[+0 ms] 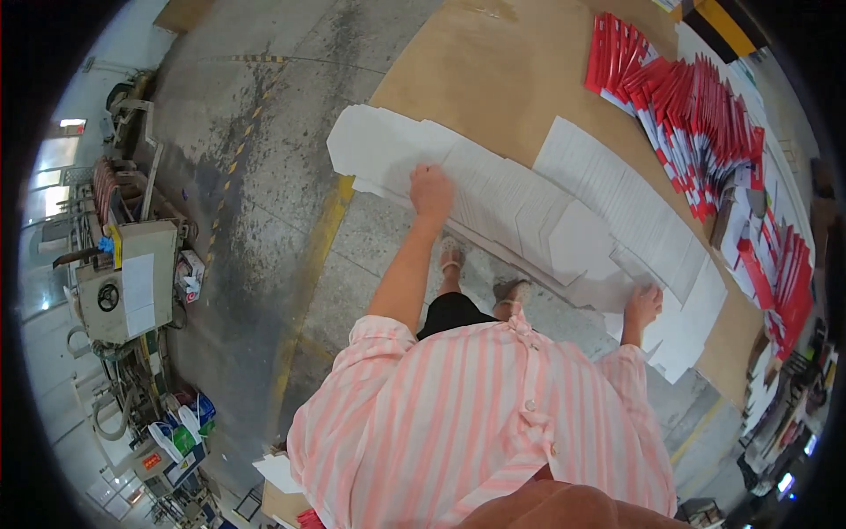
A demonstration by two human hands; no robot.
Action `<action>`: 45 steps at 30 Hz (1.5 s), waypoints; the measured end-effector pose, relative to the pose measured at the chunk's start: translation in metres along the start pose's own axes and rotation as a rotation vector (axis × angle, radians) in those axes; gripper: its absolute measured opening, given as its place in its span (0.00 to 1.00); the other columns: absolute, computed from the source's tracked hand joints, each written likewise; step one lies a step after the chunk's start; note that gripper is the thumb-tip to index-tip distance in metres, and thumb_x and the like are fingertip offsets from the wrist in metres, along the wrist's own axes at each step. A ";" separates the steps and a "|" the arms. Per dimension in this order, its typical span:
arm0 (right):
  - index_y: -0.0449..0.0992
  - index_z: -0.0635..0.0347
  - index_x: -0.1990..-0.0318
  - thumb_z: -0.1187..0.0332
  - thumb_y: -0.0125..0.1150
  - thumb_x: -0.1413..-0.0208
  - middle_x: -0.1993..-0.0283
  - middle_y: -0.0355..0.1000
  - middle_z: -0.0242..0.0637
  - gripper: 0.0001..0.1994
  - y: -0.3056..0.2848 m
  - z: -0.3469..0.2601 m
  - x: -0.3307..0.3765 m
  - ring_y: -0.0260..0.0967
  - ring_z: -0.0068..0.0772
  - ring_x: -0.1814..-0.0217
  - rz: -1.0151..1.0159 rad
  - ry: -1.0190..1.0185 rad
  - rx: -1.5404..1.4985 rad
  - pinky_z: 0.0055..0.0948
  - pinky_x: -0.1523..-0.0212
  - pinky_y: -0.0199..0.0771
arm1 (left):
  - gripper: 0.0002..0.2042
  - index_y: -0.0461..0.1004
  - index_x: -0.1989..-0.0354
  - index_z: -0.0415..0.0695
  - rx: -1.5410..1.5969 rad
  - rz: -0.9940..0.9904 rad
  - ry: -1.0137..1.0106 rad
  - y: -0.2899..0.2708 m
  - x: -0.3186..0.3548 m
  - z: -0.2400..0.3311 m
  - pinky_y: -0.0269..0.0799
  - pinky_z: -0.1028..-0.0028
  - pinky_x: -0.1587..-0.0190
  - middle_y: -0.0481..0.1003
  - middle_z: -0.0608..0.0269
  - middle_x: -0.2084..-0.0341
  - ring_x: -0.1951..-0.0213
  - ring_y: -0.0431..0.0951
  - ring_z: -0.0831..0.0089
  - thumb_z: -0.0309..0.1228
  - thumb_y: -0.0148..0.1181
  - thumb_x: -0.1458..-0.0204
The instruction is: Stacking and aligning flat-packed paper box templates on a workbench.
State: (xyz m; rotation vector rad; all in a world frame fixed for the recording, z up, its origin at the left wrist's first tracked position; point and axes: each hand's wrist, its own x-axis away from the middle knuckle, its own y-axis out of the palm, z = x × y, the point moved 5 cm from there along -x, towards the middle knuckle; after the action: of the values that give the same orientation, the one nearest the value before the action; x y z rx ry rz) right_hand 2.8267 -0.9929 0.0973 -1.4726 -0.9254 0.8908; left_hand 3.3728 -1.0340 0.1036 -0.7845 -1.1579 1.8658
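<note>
Sheets [493, 198], white and fanned along the near edge of the table [476, 79], stretch beneath and between left grip [431, 191] and right grip [643, 306]; fingers curl on both, but whether either pinches cannot be told.

Everything's lit pretty evenly, tbh. Windows [53, 201] on the far left are blown out, white cardboard sheets [483, 196] are kept fairly crisp, soft shadows are thrown on the concrete floor [264, 194], and straight edges get bent hard toward the blacked-out rim.
</note>
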 end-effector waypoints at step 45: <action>0.61 0.54 0.45 0.55 0.48 0.49 0.39 0.52 0.42 0.24 0.009 -0.012 0.012 0.45 0.44 0.36 0.072 -0.070 -0.007 0.45 0.39 0.44 | 0.17 0.68 0.58 0.34 1.245 -0.318 -0.653 0.030 0.021 -0.014 0.66 0.66 0.55 0.71 0.55 0.62 0.58 0.70 0.66 0.34 0.54 0.50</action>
State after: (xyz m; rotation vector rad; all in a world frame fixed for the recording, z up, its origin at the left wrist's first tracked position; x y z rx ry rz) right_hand 2.8434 -0.9870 0.0886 -1.4965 -0.9326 0.9984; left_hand 3.3650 -1.0175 0.0689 0.6912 -0.2150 2.1028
